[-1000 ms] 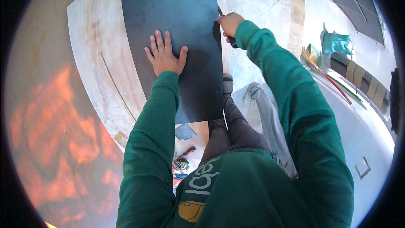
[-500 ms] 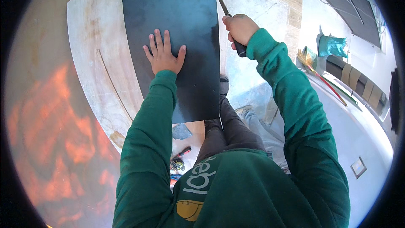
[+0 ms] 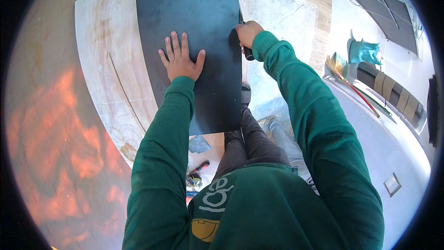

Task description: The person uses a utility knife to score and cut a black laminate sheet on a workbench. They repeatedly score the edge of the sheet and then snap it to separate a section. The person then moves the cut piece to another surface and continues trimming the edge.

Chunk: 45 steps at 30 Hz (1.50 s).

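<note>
A black rectangular sheet [image 3: 213,95] lies on a pale wooden board [image 3: 108,32], its right edge running straight away from me. My left hand [image 3: 183,62] is spread flat on the middle of the sheet, fingers apart. Beside the sheet's right edge, my right hand [image 3: 249,33] is closed round the black handle of what looks like a file [image 3: 249,54]. Its narrow dark blade points away from me along that edge. Part of the blade is hidden by the hand, and I cannot tell exactly where it touches.
A thin strip [image 3: 121,83] lies on the board left of the sheet. Below the sheet are a grey flat piece [image 3: 199,144] and a red-and-black-handled tool [image 3: 199,166]. To the right stand a broom [image 3: 336,67] and a teal bag [image 3: 364,52] by a white wall.
My right hand has moved left with the file, from apart to right against the sheet's edge; the blade now lies closer along it. My left hand stays on the sheet, which has barely shifted.
</note>
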### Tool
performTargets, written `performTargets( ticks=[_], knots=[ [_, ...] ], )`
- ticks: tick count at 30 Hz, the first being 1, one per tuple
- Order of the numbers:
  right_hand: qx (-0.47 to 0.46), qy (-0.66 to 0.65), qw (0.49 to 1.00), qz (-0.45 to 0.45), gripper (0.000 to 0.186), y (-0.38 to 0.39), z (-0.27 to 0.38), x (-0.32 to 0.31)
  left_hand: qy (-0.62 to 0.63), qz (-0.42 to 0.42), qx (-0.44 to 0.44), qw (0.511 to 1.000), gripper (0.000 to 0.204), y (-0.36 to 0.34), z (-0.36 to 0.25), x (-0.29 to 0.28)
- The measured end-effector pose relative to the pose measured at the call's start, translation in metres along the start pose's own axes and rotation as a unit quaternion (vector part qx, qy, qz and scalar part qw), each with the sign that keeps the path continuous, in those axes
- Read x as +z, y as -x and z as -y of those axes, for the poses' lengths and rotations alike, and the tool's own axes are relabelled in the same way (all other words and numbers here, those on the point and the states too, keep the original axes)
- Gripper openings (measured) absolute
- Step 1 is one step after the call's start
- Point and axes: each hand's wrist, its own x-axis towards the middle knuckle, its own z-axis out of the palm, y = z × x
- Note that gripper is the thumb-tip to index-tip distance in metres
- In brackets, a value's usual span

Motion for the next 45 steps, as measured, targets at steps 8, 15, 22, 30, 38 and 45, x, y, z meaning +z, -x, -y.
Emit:
performTargets(
  ticks=[8, 15, 22, 30, 38, 45],
  knots=[
    [-0.008, -0.030, 0.999, -0.010, 0.035, 0.033, 0.003, -0.007, -0.007, -0.006, 0.001, 1.000, 0.080, 0.000, 0.000, -0.004],
    [0.145, -0.248, 0.956, -0.055, 0.036, 0.059, 0.020, -0.033, -0.003, -0.010, 0.003, 1.000, 0.080, 0.002, 0.001, -0.001],
    [0.061, -0.252, 0.959, -0.115, 0.036, 0.097, -0.003, -0.018, -0.012, -0.003, 0.000, 1.000, 0.081, 0.002, -0.002, -0.002],
    [0.031, -0.168, 0.983, -0.065, 0.043, 0.086, 0.014, 0.003, -0.016, -0.002, -0.003, 1.000, 0.081, 0.000, 0.000, -0.003],
    [0.126, -0.261, 0.956, -0.049, 0.044, 0.083, 0.017, -0.004, -0.007, -0.005, -0.009, 1.000, 0.080, 0.006, 0.004, 0.000],
    [0.122, -0.180, 0.975, -0.036, 0.039, 0.036, -0.018, 0.026, -0.010, -0.001, 0.001, 1.000, 0.080, -0.001, 0.000, 0.001]
  ],
)
